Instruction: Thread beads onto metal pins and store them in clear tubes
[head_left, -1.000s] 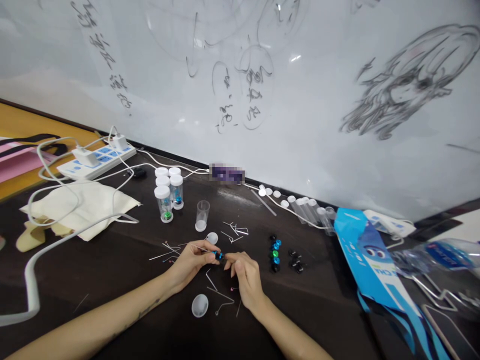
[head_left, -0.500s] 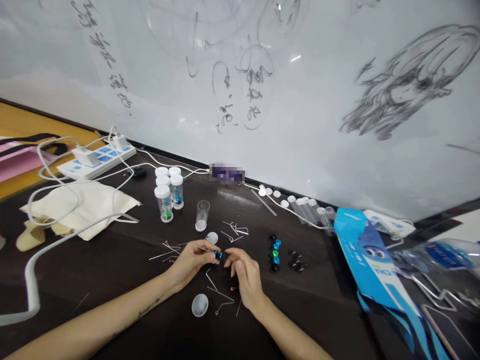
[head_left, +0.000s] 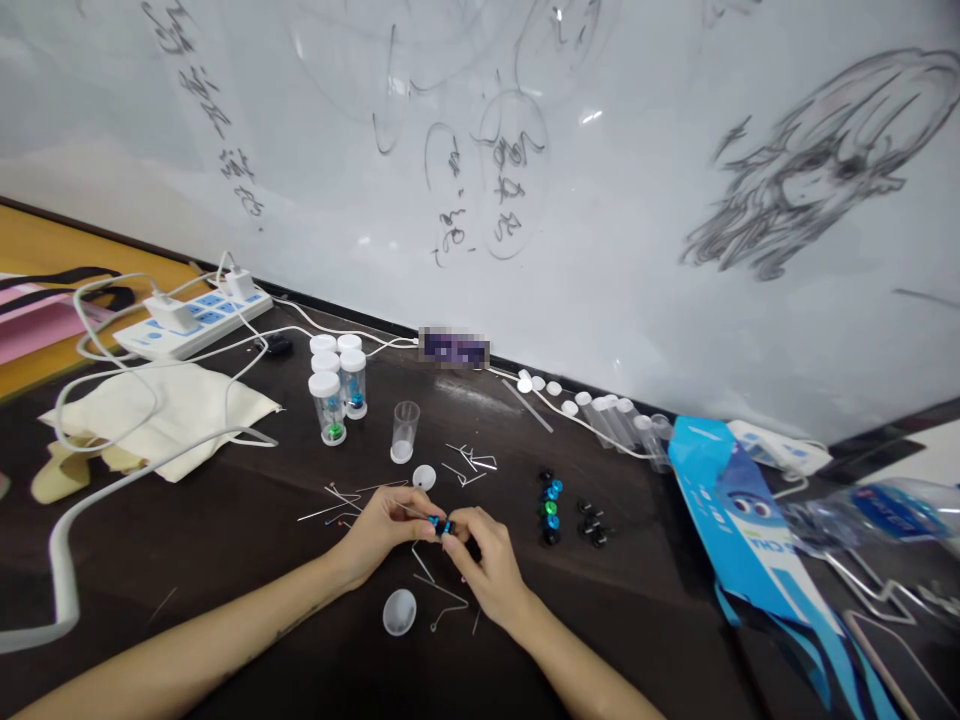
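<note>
My left hand point(head_left: 382, 530) and my right hand point(head_left: 480, 560) meet over the dark table point(head_left: 225, 540), fingertips pinched together. Between them sits a small blue and black bead point(head_left: 441, 525), threaded on a thin metal pin that my left fingers hold. My right fingertips press on the bead from the right. Loose metal pins point(head_left: 337, 497) lie just left of my hands, and a bent wire point(head_left: 442, 590) lies under them. A cluster of blue, green and black beads point(head_left: 551, 505) rests to the right.
Capped clear vials point(head_left: 334, 385) and an open vial point(head_left: 405, 430) stand behind my hands; two white caps point(head_left: 399, 611) lie loose. A cloth bag point(head_left: 157, 410), power strip point(head_left: 191, 315), cables, a blue packet point(head_left: 742, 520) and a whiteboard point(head_left: 525, 150) surround the spot.
My right hand has moved left and closed onto the bead held by my left hand. Both hands have dropped slightly toward me.
</note>
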